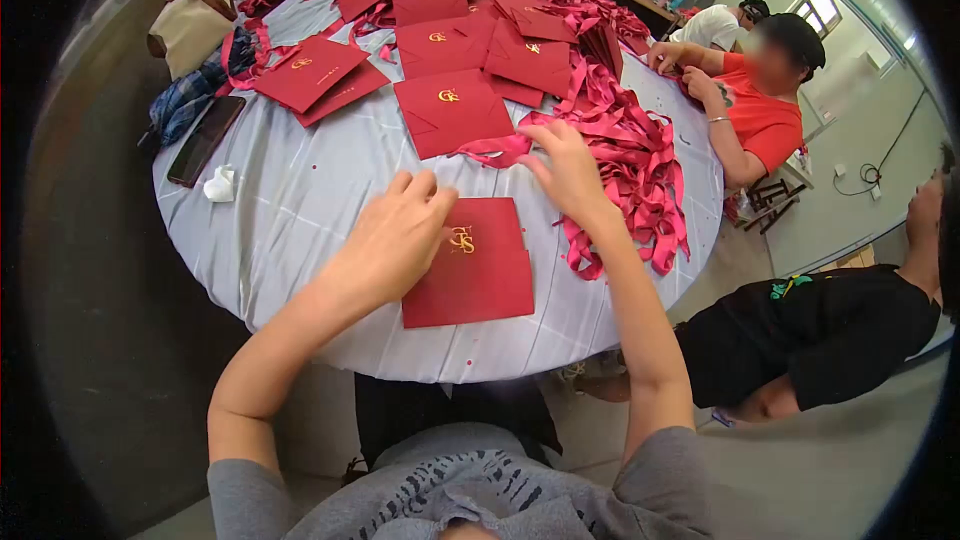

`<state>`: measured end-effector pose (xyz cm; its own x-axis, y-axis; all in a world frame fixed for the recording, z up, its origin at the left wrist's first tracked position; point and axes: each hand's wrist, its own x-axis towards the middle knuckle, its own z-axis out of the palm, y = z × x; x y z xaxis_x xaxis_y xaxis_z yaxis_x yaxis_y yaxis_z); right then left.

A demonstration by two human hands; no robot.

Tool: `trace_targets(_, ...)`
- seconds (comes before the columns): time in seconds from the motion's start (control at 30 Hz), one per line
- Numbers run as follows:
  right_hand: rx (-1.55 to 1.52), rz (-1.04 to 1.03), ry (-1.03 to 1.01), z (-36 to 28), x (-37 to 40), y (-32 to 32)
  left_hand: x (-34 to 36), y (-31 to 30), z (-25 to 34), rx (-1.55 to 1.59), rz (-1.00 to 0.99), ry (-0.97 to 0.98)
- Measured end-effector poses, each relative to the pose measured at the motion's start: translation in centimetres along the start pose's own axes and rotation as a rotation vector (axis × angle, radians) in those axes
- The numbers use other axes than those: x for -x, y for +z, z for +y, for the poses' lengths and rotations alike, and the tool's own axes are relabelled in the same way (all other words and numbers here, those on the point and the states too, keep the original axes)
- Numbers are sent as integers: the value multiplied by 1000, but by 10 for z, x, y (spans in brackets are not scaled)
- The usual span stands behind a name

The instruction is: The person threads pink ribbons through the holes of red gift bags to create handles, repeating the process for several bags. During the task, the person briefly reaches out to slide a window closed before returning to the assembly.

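Note:
A flat red paper bag [470, 285] with a gold emblem lies in front of me at the table's near edge. My left hand [395, 235] is over its upper left part, fingers curled together; whatever they may pinch is hidden. To the right and farther up, my right hand [568, 175] has thumb and forefinger apart around the end of a pink ribbon [492, 148], not visibly closed on it. That ribbon lies below another red bag [452, 112] with the same gold emblem. Beside my right hand spreads a heap of pink ribbons [640, 180].
More red bags [318, 75] and ribbons cover the far side of the round, white-covered table [270, 230]. At left are a cream bag [195, 25], a folded umbrella [185, 100], a phone [205, 143] and crumpled tissue [220, 185]. A person in red [765, 110] works at right; another in black [820, 335] is nearer.

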<state>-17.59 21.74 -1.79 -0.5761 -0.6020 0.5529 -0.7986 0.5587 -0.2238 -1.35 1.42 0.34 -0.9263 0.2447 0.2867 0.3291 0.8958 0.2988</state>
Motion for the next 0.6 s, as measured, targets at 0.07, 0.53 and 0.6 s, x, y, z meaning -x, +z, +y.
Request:
trace_targets(0.07,-26,-28,9,-3,-6,16,-10,5,-8,-34,-107,-29)
trace_targets(0.53,-450,122,-46,-9,2,-13,-29,43,-56,371,-43,-144)
trace_targets(0.6,-701,104,67,-4,-1,-21,-32,46,-60,435,-2,-136)
